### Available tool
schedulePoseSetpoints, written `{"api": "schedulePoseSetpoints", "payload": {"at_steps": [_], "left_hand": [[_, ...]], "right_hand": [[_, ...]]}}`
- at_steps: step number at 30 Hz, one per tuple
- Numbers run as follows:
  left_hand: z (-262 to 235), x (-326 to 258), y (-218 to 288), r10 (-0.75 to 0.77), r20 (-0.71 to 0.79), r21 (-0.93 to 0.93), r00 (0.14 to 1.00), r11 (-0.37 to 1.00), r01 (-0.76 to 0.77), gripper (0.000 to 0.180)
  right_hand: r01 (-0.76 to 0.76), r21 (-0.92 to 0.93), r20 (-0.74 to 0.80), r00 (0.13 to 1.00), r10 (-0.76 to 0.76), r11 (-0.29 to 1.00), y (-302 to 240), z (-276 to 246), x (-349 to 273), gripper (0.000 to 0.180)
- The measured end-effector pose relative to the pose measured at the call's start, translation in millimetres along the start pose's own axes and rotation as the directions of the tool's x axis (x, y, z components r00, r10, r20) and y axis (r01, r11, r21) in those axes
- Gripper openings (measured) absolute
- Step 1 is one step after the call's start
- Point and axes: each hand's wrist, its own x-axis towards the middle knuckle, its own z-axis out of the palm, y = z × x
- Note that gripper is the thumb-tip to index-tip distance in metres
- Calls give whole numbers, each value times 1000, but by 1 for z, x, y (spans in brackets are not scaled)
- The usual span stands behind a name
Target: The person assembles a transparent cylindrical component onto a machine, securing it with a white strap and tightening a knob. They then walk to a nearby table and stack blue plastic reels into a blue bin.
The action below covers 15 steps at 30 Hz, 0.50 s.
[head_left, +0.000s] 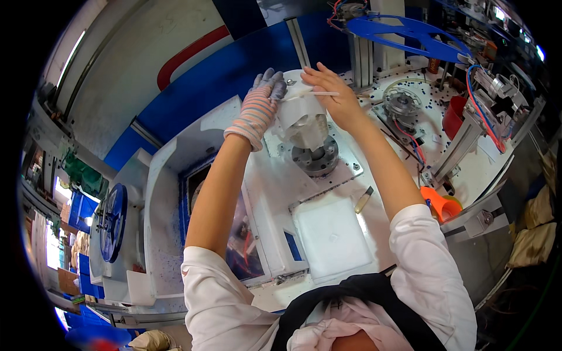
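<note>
A white, rounded plastic piece (301,108) stands over a dark round metal fixture (315,157) with holes in its face, at the middle of the machine. The piece's lower part looks translucent. My left hand (261,104), in a striped knitted glove with grey fingertips, lies against its upper left side with fingers stretched out. On the other side, my bare right hand (338,96) has its fingers over the top edge. A thin white strip (323,93) passes between the fingers and thumb of that hand. The palm sides of both hands are hidden.
A white square pad (332,237) lies in front of the fixture, beside a small cutter-like tool (363,200). At right are a metal motor-like unit (401,104), a blue disc (407,36) above it, and an orange container (440,205). A white-walled bin (161,234) stands left.
</note>
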Motion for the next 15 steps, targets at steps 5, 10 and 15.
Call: {"api": "schedulePoseSetpoints", "payload": {"at_steps": [5, 10, 15], "left_hand": [[-11, -9, 16, -68, 40, 164, 997, 985, 60, 40], [-13, -6, 25, -128, 106, 280, 986, 955, 94, 53], [-1, -20, 37, -45, -51, 291, 998, 955, 58, 48]], "right_hand": [[124, -23, 44, 991, -123, 992, -21, -2, -1, 31], [119, -44, -10, 993, -120, 992, -33, 7, -3, 27], [150, -38, -70, 986, -153, 988, -30, 12, -12, 27]]}}
